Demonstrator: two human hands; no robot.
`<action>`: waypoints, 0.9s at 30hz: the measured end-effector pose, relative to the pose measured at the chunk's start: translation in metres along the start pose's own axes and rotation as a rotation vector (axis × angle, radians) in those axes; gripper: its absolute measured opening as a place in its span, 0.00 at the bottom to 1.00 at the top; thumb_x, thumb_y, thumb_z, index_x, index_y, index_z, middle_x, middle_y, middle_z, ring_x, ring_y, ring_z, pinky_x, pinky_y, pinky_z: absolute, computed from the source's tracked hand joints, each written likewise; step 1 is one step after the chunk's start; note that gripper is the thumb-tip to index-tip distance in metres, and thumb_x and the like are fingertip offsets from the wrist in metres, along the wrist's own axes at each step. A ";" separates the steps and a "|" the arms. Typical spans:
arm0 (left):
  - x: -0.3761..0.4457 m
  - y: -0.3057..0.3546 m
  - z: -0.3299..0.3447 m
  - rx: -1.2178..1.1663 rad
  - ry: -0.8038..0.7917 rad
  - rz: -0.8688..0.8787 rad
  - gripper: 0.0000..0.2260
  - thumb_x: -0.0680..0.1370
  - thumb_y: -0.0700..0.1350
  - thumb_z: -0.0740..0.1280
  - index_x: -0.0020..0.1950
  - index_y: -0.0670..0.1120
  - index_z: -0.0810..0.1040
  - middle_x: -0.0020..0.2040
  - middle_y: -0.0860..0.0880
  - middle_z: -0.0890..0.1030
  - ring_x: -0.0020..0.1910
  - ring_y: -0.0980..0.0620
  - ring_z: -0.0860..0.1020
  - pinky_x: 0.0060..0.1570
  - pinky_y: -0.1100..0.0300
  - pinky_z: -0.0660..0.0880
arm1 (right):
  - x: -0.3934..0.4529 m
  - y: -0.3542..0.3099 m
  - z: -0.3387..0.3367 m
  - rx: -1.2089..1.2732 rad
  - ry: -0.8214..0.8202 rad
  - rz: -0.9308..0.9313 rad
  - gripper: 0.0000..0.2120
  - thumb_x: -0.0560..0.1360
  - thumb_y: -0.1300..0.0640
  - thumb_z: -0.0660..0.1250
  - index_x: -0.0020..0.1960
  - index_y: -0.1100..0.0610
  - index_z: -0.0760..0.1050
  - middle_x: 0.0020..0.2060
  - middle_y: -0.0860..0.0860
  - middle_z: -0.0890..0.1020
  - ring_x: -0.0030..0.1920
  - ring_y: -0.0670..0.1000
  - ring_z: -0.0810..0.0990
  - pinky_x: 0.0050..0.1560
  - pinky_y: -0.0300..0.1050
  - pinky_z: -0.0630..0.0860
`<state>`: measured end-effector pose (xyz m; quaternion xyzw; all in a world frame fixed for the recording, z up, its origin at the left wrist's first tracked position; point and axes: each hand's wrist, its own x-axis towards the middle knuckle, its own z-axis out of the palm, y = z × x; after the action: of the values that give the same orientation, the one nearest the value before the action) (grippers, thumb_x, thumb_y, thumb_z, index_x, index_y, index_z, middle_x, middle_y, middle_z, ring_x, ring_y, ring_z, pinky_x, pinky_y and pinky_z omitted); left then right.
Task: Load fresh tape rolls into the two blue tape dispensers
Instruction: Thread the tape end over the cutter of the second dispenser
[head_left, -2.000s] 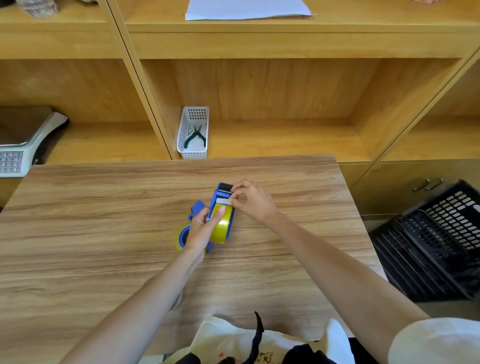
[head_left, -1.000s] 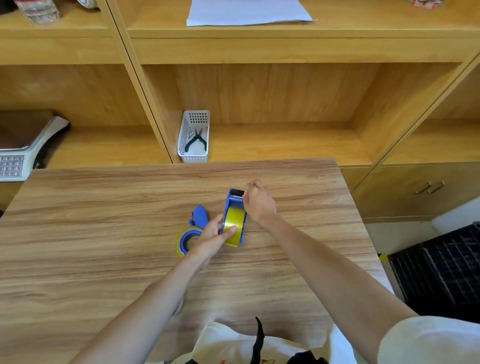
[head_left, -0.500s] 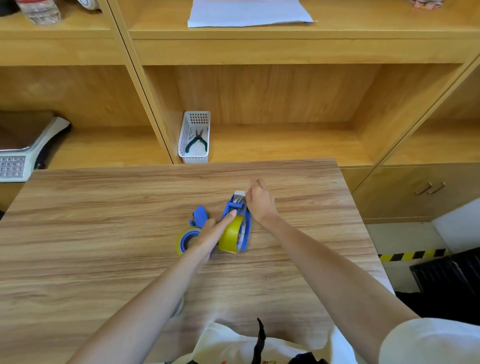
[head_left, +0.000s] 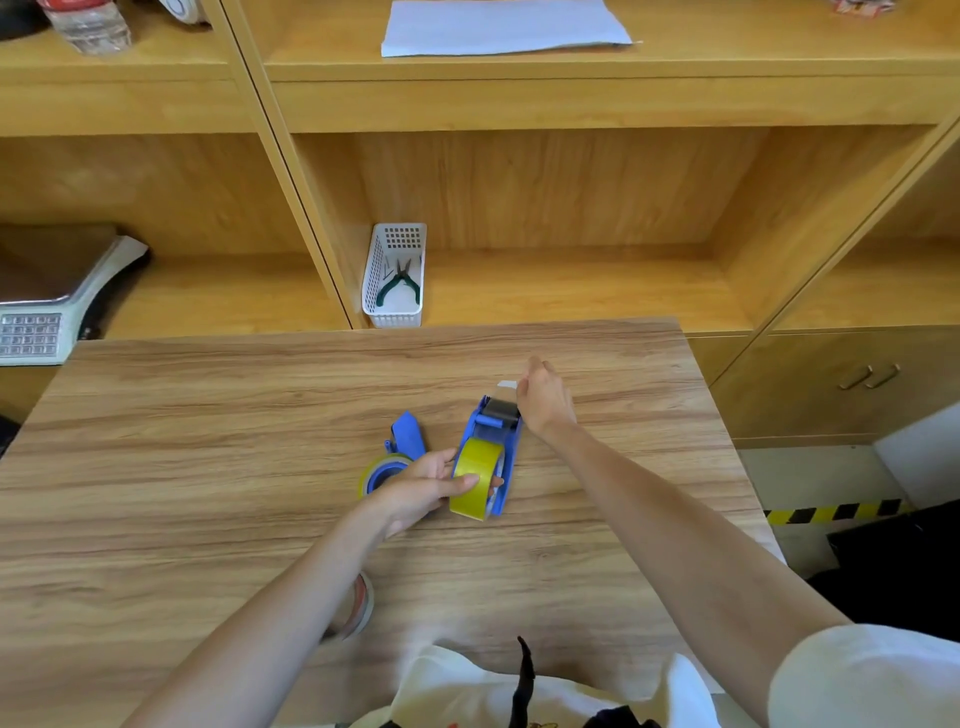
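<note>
A blue tape dispenser (head_left: 511, 447) stands on the wooden table (head_left: 208, 467) with a yellow tape roll (head_left: 475, 480) seated in it. My left hand (head_left: 421, 488) grips that roll and the dispenser's near end. Just beyond the dispenser's roller end, my right hand (head_left: 543, 397) pinches the loose tape end (head_left: 506, 385), which is drawn out past the roller. A second blue dispenser (head_left: 408, 436) lies to the left, with another yellow roll (head_left: 382, 470) on it, partly hidden behind my left hand.
A reddish tape roll (head_left: 361, 605) lies near the table's front, mostly under my left forearm. A white basket (head_left: 397, 275) with pliers sits on the shelf behind. A scale (head_left: 47, 306) is at far left. A black crate (head_left: 893, 551) stands on the floor to the right.
My right hand has pulled the tape end away from the roller, farther from me. My left hand shifted from resting a finger along the roll to gripping it. The crate slid out of view rightward.
</note>
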<state>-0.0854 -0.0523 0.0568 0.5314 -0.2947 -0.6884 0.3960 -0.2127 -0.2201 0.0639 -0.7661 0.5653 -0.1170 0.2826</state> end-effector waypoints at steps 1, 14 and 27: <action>0.000 -0.002 -0.002 -0.013 -0.017 -0.005 0.19 0.76 0.40 0.70 0.66 0.43 0.72 0.58 0.41 0.83 0.57 0.47 0.82 0.60 0.52 0.77 | 0.000 0.001 0.000 0.008 -0.002 0.003 0.07 0.81 0.63 0.53 0.53 0.63 0.69 0.53 0.61 0.76 0.49 0.65 0.78 0.42 0.52 0.70; 0.007 -0.004 0.003 0.082 0.301 -0.144 0.38 0.60 0.77 0.70 0.62 0.55 0.79 0.58 0.51 0.84 0.60 0.49 0.80 0.69 0.45 0.69 | 0.006 0.007 0.000 0.136 -0.071 0.083 0.05 0.80 0.61 0.56 0.48 0.58 0.69 0.43 0.56 0.78 0.42 0.55 0.76 0.35 0.44 0.69; -0.005 0.012 0.014 0.179 0.408 0.097 0.14 0.76 0.57 0.70 0.47 0.46 0.78 0.33 0.48 0.80 0.32 0.55 0.79 0.34 0.65 0.75 | 0.009 0.022 -0.012 0.727 -0.402 0.642 0.03 0.74 0.65 0.70 0.42 0.63 0.77 0.35 0.57 0.82 0.33 0.47 0.81 0.44 0.41 0.82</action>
<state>-0.0951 -0.0546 0.0732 0.6778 -0.2939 -0.5179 0.4313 -0.2334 -0.2361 0.0598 -0.4140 0.6291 -0.0639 0.6547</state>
